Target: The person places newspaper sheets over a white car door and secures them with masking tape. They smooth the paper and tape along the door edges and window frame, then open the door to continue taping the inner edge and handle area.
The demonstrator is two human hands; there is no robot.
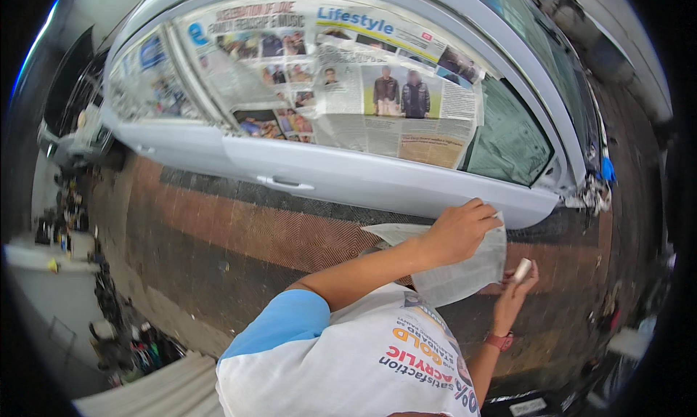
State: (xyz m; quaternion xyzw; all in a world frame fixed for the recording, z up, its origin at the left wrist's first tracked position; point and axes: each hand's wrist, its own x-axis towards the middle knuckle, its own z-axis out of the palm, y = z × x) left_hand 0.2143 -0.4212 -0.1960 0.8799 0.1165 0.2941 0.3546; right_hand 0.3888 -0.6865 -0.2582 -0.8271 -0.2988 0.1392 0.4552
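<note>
My left hand (465, 230) reaches across in front of me, its fingers closed on the top edge of a loose newspaper sheet (468, 272). The sheet hangs down behind my forearm, with one pointed corner sticking out to the left. My right hand (519, 282), lower and to the right, is closed around a small pale roll of tape (522, 269). Just beyond my left hand is the light grey car door (341, 171). Newspaper (348, 90) covers most of its windows, while the small front part of the glass (508, 137) shows bare.
The door handle (285, 183) protrudes from the panel. Below the car lies a floor of dark and reddish tiles (290, 228). Assorted clutter (145, 348) stands at the lower left, and another vehicle part (80, 137) is at the far left.
</note>
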